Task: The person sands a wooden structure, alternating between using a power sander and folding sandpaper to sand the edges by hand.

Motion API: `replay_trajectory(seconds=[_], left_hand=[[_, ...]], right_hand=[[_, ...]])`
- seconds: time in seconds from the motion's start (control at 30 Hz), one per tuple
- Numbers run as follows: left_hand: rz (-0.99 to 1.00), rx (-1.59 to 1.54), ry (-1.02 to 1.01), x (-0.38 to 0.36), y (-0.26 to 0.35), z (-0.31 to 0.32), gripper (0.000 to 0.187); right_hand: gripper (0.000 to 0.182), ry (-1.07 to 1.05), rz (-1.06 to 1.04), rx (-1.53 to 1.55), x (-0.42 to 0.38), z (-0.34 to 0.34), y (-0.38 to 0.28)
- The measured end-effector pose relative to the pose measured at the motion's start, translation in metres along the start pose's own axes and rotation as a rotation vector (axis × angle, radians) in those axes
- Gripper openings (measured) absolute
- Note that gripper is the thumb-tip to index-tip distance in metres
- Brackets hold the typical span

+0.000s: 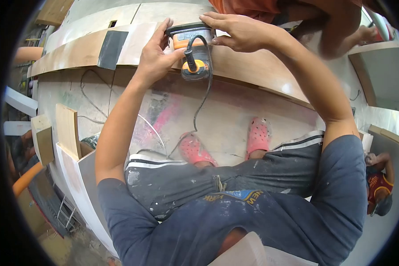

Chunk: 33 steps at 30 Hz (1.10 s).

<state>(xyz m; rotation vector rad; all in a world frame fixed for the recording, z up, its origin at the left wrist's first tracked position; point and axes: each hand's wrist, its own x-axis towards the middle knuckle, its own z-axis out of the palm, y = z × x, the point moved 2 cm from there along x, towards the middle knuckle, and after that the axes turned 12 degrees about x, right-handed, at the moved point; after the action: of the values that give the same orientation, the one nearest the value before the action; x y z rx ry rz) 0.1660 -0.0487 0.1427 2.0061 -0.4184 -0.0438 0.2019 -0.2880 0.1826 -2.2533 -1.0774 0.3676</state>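
An orange and black electric sander [191,41] is between my two hands over a long wooden board. My left hand [157,55] grips its left side, fingers up along the edge of the black base and thumb toward the orange body. My right hand [240,33] pinches the right end of the base, with fingers on top and thumb below. From the sander a black cord [203,106] loops down toward the floor. On the board [261,71], left of my left hand, lies a dark rectangular sheet [112,49], perhaps sandpaper.
Pink clogs [258,135] are on my feet below the board. A white cable [153,128] curves across the floor. Close behind the board, at upper right, crouches a person in orange [248,6]. Another person [379,184] is at far right. Wooden panels [67,131] stand at left.
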Motion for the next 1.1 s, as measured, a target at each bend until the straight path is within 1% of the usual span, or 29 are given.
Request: replay_trajectory(seconds=[0.03,0.13,0.17,0.27,0.37,0.4,0.5,0.57,0.6,0.67,0.7,0.8,0.87,0.93,0.97,1.03,1.07,1.1], left_hand=[[0.024,-0.034,0.039,-0.002,-0.001,0.001,0.086],[-0.022,0.024,-0.039,-0.004,0.001,-0.001,0.084],[-0.043,0.065,-0.055,-0.004,-0.001,-0.004,0.081],[0.033,0.208,-0.004,-0.004,-0.004,-0.006,0.077],[0.174,0.419,0.041,-0.003,-0.002,-0.011,0.073],[0.233,0.486,0.054,-0.002,0.0,-0.012,0.073],[0.312,0.635,0.069,0.0,0.01,-0.016,0.068],[0.293,0.659,0.052,-0.002,0.018,-0.017,0.06],[0.281,0.669,0.047,-0.002,0.022,-0.018,0.056],[0.203,0.475,-0.099,0.004,0.014,-0.031,0.052],[0.164,0.379,-0.174,0.008,0.011,-0.037,0.05],[0.102,0.378,-0.319,0.02,0.016,-0.045,0.046],[0.105,0.348,-0.324,0.021,0.014,-0.047,0.044],[0.121,0.277,-0.336,0.019,0.014,-0.047,0.043],[0.166,0.373,-0.321,0.019,0.016,-0.047,0.044],[0.257,0.567,-0.294,0.019,0.024,-0.048,0.047],[0.275,0.571,-0.272,0.019,0.023,-0.047,0.049],[0.293,0.579,-0.248,0.018,0.021,-0.047,0.05]], right_hand=[[0.06,0.013,-0.004,-0.021,-0.001,0.002,-0.002],[0.061,0.01,-0.011,-0.073,-0.002,0.001,-0.006],[0.06,0.02,-0.039,-0.031,0.0,0.003,-0.004],[0.059,-0.043,0.013,0.082,0.0,0.004,-0.006],[0.059,-0.079,0.029,0.061,0.002,0.001,-0.008],[0.06,-0.068,-0.006,0.009,0.003,0.0,-0.004],[0.062,-0.024,-0.086,-0.12,0.004,0.0,0.006],[0.06,0.01,-0.115,-0.169,0.005,-0.002,0.001],[0.061,-0.029,-0.052,-0.11,0.007,-0.005,-0.003],[0.063,-0.108,0.074,0.011,0.01,-0.013,-0.012],[0.062,-0.109,0.102,0.045,0.011,-0.016,-0.013],[0.062,-0.112,0.172,0.127,0.012,-0.019,-0.012],[0.063,-0.125,0.202,0.149,0.014,-0.018,-0.009],[0.062,-0.127,0.156,0.062,0.015,-0.017,-0.012],[0.062,-0.127,0.137,0.021,0.014,-0.016,-0.012],[0.061,-0.081,0.002,-0.128,0.017,-0.01,-0.008],[0.061,-0.056,-0.069,-0.2,0.018,-0.007,-0.007],[0.061,-0.04,-0.067,-0.235,0.019,-0.005,-0.007]])
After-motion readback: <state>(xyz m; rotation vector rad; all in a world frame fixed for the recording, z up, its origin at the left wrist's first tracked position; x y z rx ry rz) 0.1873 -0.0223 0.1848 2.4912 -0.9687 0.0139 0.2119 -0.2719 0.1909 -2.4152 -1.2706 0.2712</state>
